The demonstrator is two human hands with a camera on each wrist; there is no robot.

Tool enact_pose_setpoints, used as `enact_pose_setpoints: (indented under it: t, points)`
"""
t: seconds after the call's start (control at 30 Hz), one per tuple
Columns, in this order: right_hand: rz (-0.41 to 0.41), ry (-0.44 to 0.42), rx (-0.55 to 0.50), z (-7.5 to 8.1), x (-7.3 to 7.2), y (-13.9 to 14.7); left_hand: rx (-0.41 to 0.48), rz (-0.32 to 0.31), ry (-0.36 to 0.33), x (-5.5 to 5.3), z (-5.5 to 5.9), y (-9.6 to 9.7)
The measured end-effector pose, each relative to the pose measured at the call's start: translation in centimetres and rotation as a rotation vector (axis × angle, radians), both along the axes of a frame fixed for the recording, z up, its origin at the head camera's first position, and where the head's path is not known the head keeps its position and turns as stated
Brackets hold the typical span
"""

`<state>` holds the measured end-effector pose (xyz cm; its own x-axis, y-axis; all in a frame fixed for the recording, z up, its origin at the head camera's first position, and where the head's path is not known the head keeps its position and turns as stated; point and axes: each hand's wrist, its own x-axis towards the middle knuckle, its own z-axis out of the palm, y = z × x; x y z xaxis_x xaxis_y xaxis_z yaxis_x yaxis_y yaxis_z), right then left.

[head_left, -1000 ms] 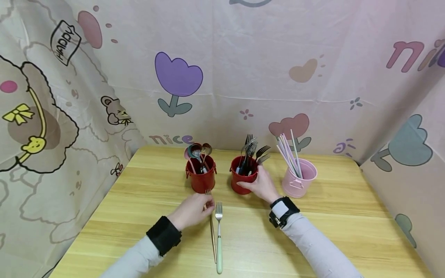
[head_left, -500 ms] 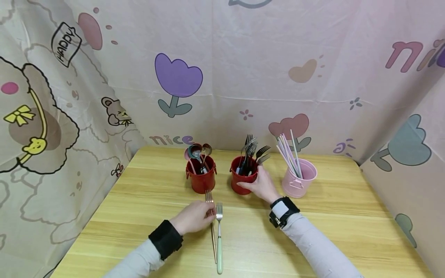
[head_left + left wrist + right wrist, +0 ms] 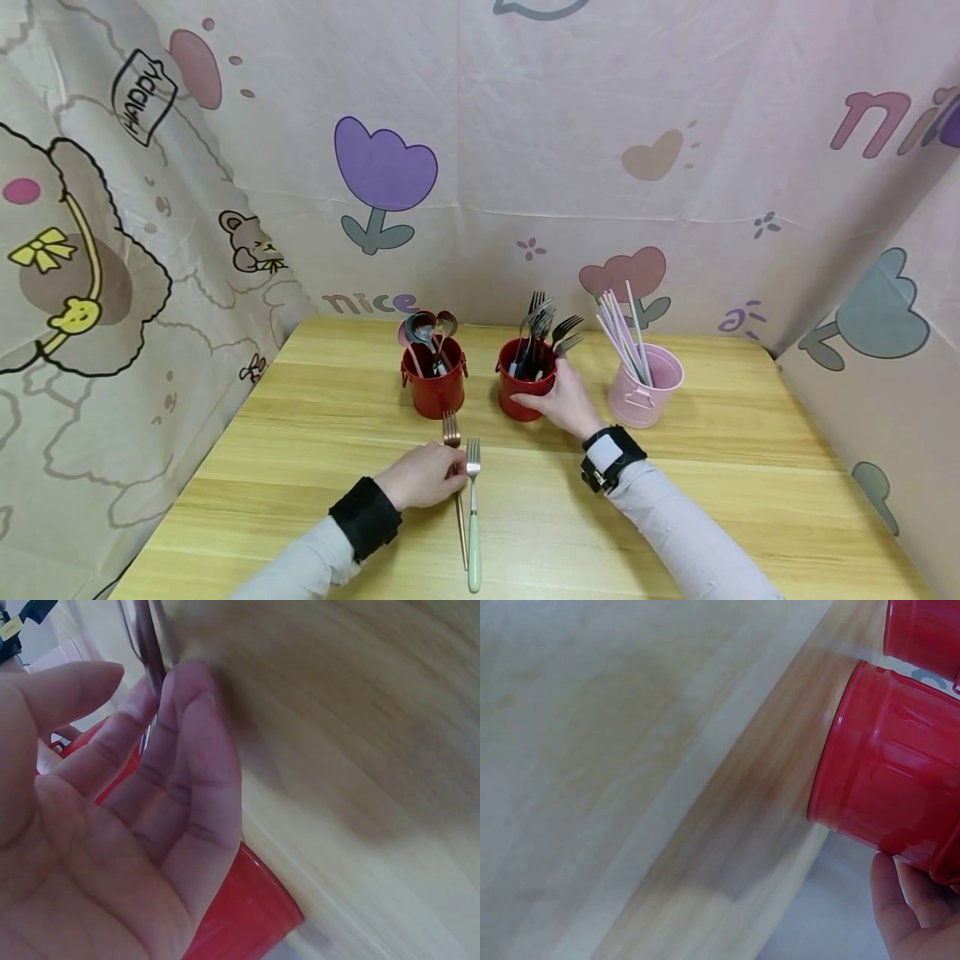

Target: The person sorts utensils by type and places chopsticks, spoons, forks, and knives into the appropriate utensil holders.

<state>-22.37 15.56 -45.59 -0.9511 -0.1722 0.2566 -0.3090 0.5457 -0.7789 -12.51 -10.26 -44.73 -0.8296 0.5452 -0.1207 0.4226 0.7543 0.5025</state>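
My left hand (image 3: 423,475) is over a copper-coloured fork (image 3: 451,427) lying on the table. In the left wrist view its fingers bend loosely and touch the fork's shaft (image 3: 147,641), with the thumb apart from it. Just right of that lies a silver fork with a pale green handle (image 3: 474,546), roughly parallel. My right hand (image 3: 567,404) holds the side of a red bucket (image 3: 519,402) full of upright forks (image 3: 537,333). Its thumb lies across the bucket's front; the far fingers are hidden in the head view. The right wrist view has fingertips against the red wall (image 3: 900,765).
A second red bucket (image 3: 438,396) with several spoons (image 3: 422,327) stands to the left. On the right, a pink bucket (image 3: 637,404) holds several thin pastel sticks (image 3: 626,333). A printed cloth (image 3: 480,167) hangs behind the wooden table (image 3: 750,500).
My left hand has slid back toward me along the copper-coloured fork, uncovering its tines; the fork has hardly shifted. My right hand stays on the red bucket of forks.
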Motion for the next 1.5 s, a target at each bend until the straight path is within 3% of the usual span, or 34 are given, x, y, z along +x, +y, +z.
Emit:
enact_pose_setpoints:
  t: [0.53, 0.7, 1.07, 1.5]
  points:
    - [0.008, -0.001, -0.013, -0.12, -0.08, 0.06, 0.032, 0.037, -0.001, -0.04, -0.66, -0.19]
    - [0.009, 0.006, -0.02, -0.13, -0.03, 0.12, 0.007, 0.034, 0.023, -0.15, -0.76, -0.41]
    - [0.005, 0.001, -0.012, -0.37, -0.16, 0.1, 0.001, 0.062, 0.004, -0.24, -0.87, -0.43]
    - [0.008, -0.008, -0.018, -0.12, -0.04, 0.04, 0.056, 0.069, 0.076, -0.1, -0.7, -0.73]
